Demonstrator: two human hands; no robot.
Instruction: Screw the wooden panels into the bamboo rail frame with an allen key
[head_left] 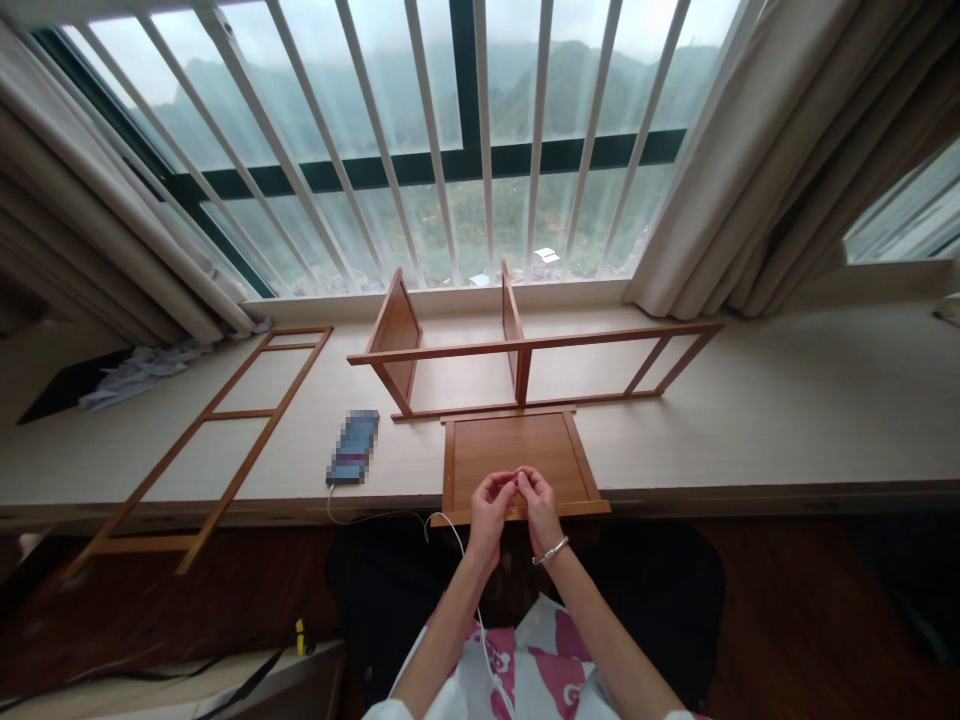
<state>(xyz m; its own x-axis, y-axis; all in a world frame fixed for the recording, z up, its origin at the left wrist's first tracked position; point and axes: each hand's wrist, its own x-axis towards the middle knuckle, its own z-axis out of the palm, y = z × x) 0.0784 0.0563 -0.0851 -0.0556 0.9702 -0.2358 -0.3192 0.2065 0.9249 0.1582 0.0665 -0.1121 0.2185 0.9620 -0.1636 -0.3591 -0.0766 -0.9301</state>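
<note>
My left hand and my right hand meet fingertip to fingertip over the near edge of a flat wooden panel. Both pinch something tiny that I cannot make out. A silver bracelet sits on my right wrist. The panel lies on the long pale window ledge. Just behind it stands a partly built wooden shelf frame with two upright boards. A ladder-like wooden side frame lies flat at the left, its end hanging over the ledge.
A phone lies left of the panel with a white cable trailing off the ledge. Crumpled paper and a dark sheet sit far left. Curtains flank the barred window. Dark wooden floor lies below.
</note>
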